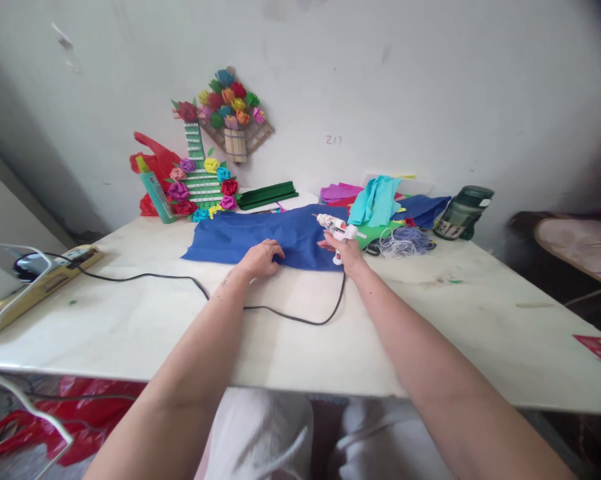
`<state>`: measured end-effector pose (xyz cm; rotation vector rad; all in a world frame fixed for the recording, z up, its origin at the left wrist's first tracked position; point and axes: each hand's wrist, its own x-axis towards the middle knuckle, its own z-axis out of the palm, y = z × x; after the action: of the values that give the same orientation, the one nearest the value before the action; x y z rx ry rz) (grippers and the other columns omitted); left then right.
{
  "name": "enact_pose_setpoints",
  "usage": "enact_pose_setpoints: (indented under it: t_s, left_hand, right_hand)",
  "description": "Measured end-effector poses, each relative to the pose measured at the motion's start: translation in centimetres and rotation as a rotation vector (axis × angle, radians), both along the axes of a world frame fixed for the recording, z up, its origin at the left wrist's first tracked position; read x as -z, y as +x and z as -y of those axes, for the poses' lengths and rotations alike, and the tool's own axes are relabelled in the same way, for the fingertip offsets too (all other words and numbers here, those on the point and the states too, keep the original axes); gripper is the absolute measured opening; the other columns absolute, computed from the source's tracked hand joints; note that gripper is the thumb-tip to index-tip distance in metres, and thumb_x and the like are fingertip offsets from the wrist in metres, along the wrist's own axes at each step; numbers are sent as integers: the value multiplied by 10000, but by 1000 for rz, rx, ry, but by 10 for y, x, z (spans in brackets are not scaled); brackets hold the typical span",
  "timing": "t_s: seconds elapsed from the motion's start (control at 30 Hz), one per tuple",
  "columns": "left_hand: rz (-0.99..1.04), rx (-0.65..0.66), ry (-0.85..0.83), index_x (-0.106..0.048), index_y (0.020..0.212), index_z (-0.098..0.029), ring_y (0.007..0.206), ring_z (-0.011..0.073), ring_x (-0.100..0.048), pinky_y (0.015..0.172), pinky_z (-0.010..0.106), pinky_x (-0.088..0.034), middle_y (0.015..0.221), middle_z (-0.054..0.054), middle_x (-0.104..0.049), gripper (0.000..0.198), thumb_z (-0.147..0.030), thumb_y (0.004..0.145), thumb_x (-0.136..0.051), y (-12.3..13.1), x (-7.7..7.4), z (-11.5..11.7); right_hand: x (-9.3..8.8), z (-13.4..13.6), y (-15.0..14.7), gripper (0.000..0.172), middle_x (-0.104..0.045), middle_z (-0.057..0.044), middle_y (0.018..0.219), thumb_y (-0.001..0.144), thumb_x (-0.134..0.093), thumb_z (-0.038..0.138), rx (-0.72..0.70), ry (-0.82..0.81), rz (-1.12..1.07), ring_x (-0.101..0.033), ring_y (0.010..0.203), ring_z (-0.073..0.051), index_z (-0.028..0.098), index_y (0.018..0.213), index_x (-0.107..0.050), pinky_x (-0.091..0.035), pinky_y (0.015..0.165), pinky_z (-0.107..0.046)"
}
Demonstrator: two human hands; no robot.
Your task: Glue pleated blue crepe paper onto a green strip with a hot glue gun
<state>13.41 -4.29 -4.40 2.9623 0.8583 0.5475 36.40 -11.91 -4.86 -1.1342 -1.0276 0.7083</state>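
Observation:
A wide blue sheet (235, 237), of cloth or crepe paper, lies slightly wrinkled across the table. My left hand (261, 259) rests at its near edge, fingers curled together on the material. In my right hand (348, 252) is a white hot glue gun (334, 225) with a coloured pattern, gripped by its handle. Its nozzle points left, just above the right part of the sheet. From the handle a black cord (300, 320) loops over the table towards the left and passes behind my left forearm.
Paper-flower decorations (200, 180) and a glue bottle (155, 190) stand at the back left. Coloured sheets (375, 203), tangled string (405, 241) and a dark green bottle (463, 212) sit at the back right. A power strip (78, 260) lies at the left edge.

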Motion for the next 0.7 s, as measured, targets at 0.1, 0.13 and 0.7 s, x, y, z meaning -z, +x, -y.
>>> enact_pose_setpoints:
  t_s: [0.1, 0.13, 0.7]
  left_hand:
    - [22, -23, 11, -647, 860, -206, 915, 200, -549, 800, 286, -462, 914, 34, -615, 343, -140, 584, -455, -1, 0, -1]
    - [27, -31, 12, -648, 853, -205, 902, 201, -552, 789, 287, -464, 901, 34, -617, 336, -143, 586, -453, -2, 1, -1]
    - [44, -24, 70, -625, 936, -203, 972, 235, -498, 857, 364, -435, 1037, 60, -558, 317, -272, 635, -554, 2, -4, 4]
  right_hand:
    - [-1, 3, -7, 352, -704, -28, 722, 659, -679, 385, -60, 14, 39, -660, 783, -182, 160, 928, -653, -490, 750, -292]
    - [-2, 4, -10, 353, -705, -29, 735, 667, -670, 388, -77, 13, 51, -657, 792, -183, 162, 938, -654, -483, 764, -299]
    - [0, 7, -15, 364, -701, -35, 699, 711, -630, 426, -100, -163, 143, -642, 700, -177, 177, 974, -675, -444, 466, -202]
